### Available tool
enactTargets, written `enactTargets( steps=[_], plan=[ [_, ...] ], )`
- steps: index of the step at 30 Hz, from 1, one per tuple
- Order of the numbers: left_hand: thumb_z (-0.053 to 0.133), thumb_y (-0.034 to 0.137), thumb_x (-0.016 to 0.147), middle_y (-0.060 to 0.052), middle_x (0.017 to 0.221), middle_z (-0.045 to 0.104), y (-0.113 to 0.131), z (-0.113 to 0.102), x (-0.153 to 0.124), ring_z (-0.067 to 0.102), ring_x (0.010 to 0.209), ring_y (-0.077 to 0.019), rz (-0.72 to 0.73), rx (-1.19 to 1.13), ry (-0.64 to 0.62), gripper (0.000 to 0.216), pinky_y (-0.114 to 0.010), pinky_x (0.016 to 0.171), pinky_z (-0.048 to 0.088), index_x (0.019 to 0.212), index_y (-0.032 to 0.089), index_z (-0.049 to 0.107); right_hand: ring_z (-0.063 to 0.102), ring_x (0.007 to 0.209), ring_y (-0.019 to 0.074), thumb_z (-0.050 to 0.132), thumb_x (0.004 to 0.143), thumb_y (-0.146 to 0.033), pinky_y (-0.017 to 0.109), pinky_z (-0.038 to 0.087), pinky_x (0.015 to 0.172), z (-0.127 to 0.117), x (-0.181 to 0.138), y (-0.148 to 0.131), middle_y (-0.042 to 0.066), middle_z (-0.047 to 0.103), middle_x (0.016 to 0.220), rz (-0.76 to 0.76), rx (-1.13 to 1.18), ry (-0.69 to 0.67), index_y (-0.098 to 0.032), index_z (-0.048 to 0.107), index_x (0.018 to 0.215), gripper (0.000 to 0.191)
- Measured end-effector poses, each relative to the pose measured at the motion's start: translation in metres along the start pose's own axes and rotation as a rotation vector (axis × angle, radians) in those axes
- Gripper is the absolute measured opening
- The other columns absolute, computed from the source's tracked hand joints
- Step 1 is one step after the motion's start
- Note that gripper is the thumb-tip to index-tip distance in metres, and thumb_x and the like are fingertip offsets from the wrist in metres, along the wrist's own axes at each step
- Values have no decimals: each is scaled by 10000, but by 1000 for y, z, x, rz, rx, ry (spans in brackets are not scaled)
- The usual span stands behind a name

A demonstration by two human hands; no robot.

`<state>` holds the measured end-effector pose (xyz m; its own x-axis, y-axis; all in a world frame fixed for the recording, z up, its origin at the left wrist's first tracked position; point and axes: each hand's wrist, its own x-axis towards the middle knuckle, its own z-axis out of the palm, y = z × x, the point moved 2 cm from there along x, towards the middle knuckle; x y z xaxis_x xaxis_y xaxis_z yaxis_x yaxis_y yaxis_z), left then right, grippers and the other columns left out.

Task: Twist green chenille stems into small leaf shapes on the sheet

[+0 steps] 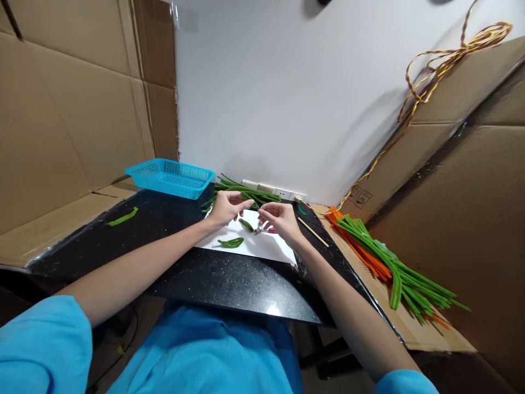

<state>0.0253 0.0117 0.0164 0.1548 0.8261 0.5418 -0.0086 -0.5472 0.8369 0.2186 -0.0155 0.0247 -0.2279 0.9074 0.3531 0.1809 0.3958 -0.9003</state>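
Note:
My left hand and my right hand meet fingertip to fingertip above a white sheet. Both are closed in a pinch, with a short stretch of green pipe cleaner between them, partly hidden by the fingers and hard to tell from the green stems behind. On the sheet below lie two leaf shapes of fuzzy green pipe cleaner: a front leaf and a rear leaf. Small pliers with red on the handle rest under my right hand, partly covered by it.
Behind my hands lies a bundle of green pipe cleaners by a power strip. A blue basket stands back left, a green strip before it. Right are a wooden stick, green strips and orange strips.

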Motion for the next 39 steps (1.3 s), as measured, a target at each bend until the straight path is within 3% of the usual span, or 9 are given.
enactTargets(
  steps=[5,9,14,18,23,28,39],
  plan=[
    [793,535,813,-12,620,608,-9,3,3,548,506,-112,-38,-102,-11,415,-187,353,406,777,128,718,682,630,172,807,799,-534,233,519,479,2,0,2,72,741,741,24,-90,-125,-153,763,846,386],
    [749,545,854,-29,690,624,-16,9,1,653,637,-163,-94,-118,-143,422,-194,408,491,900,125,736,677,640,174,759,853,-574,235,510,486,-4,2,5,70,735,752,-19,-193,-77,-154,780,898,423],
    [758,493,858,-50,756,674,-17,12,-5,636,607,-154,-88,-62,-233,385,-215,423,497,936,116,755,697,642,178,798,834,-563,270,562,540,-8,4,8,61,740,810,-79,-97,-36,-168,745,965,420],
    [767,423,859,-61,738,700,-12,11,-6,621,602,-145,-68,-5,-264,317,-217,470,482,889,108,780,670,592,165,853,784,-528,275,559,518,-7,4,10,46,721,762,-27,-5,-18,-163,739,923,407],
    [733,331,889,-104,866,779,-9,13,-8,684,720,-166,-31,30,-313,235,-231,591,515,919,109,803,655,567,151,897,720,-480,287,583,560,-3,3,7,40,720,683,31,121,-23,-153,755,838,376],
    [779,291,846,-114,840,793,-18,15,-7,720,715,-188,-120,-24,-281,232,-252,606,533,966,93,797,667,571,157,906,687,-470,289,590,563,-4,2,6,53,737,677,46,112,48,-150,750,812,377],
    [886,415,770,-127,863,805,-22,16,-11,731,723,-194,-343,-120,-322,379,-278,654,552,984,110,813,655,533,155,936,628,-492,264,572,490,-3,2,8,32,713,637,98,121,94,-167,687,751,427]
  ],
)
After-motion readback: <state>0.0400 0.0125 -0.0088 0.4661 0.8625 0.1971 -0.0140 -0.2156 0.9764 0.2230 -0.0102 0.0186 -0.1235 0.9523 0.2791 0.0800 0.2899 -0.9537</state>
